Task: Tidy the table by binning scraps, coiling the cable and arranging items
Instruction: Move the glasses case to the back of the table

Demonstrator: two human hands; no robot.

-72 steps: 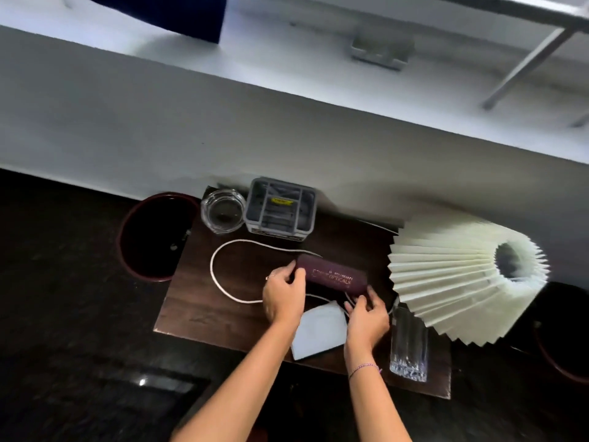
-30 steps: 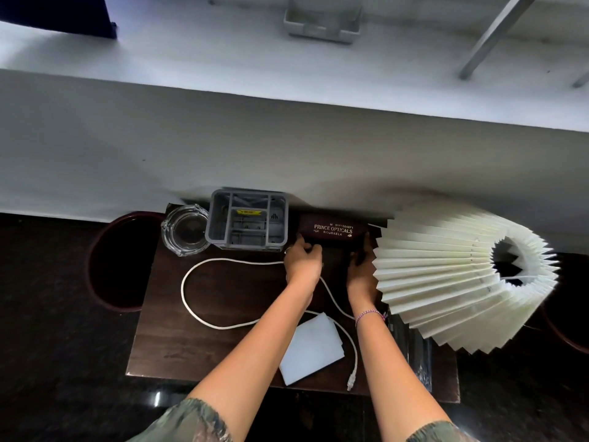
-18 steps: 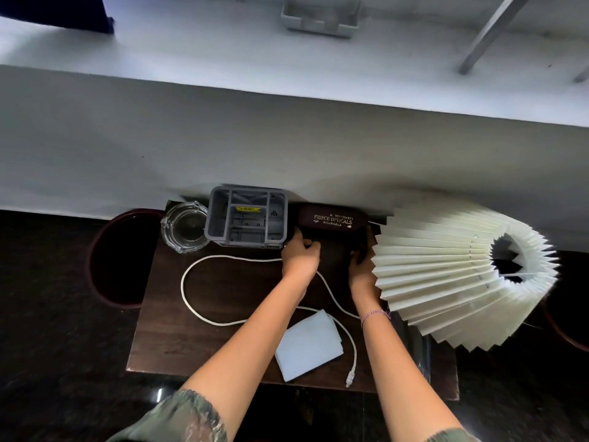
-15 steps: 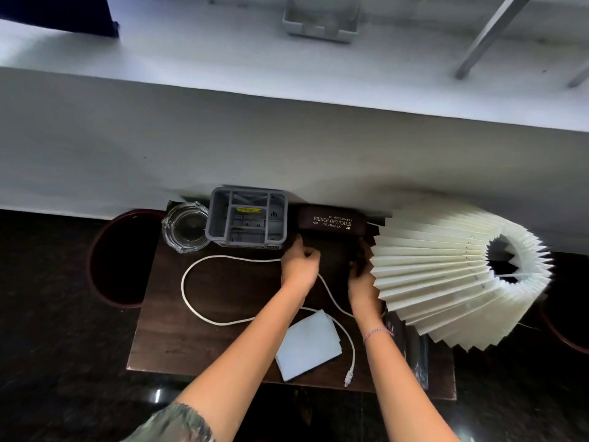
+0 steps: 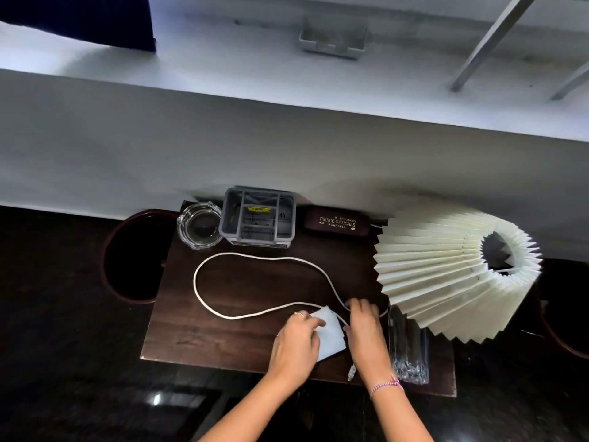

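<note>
A white cable (image 5: 255, 256) lies in a loose loop on the dark wooden table (image 5: 223, 339), its plug (image 5: 351, 373) at the front edge. A white paper sheet (image 5: 333, 333) sits near the front. My left hand (image 5: 298, 339) lies over the sheet's left side with fingers curled at its edge. My right hand (image 5: 363, 330) rests palm down, fingers spread, over the cable just right of the sheet. A dark maroon glasses case (image 5: 336, 222) lies at the back by the wall, apart from both hands.
A grey organizer (image 5: 258, 218) and a glass ashtray (image 5: 199, 224) stand at the back left. A pleated cream lampshade (image 5: 439, 275) overhangs the right side above a clear tumbler (image 5: 408, 346). A dark round bin (image 5: 127, 256) stands left of the table.
Both hands carried the glasses case to the back by the wall, let it go, then drew back to the front onto the paper sheet and cable.
</note>
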